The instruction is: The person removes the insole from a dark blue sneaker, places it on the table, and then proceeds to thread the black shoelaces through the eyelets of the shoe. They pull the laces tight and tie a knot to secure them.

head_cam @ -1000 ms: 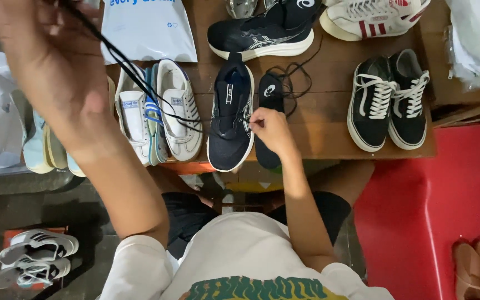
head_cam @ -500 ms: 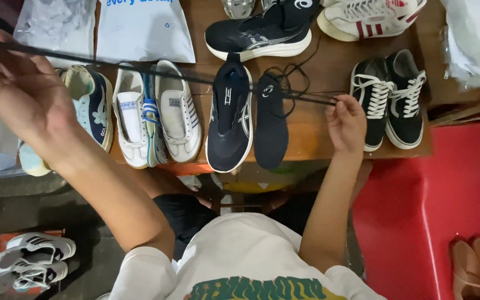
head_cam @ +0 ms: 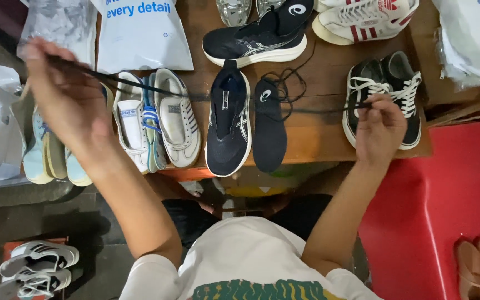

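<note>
Head view: left hand [head_cam: 65, 103] and right hand [head_cam: 379, 130] both pinched on black shoelace [head_cam: 223, 103], stretched taut above desk [head_cam: 318, 139] crowded with shoes; open red floor [head_cam: 451, 211] lower right.

I hold a black shoelace [head_cam: 218, 100] stretched between my left hand [head_cam: 65, 100] and right hand [head_cam: 379, 128], pinched at each end, above the wooden worktop [head_cam: 318, 139]. Under it lie a dark sneaker [head_cam: 228, 125] and a loose insole [head_cam: 268, 128], with white striped shoes [head_cam: 156, 125] further left.
</note>
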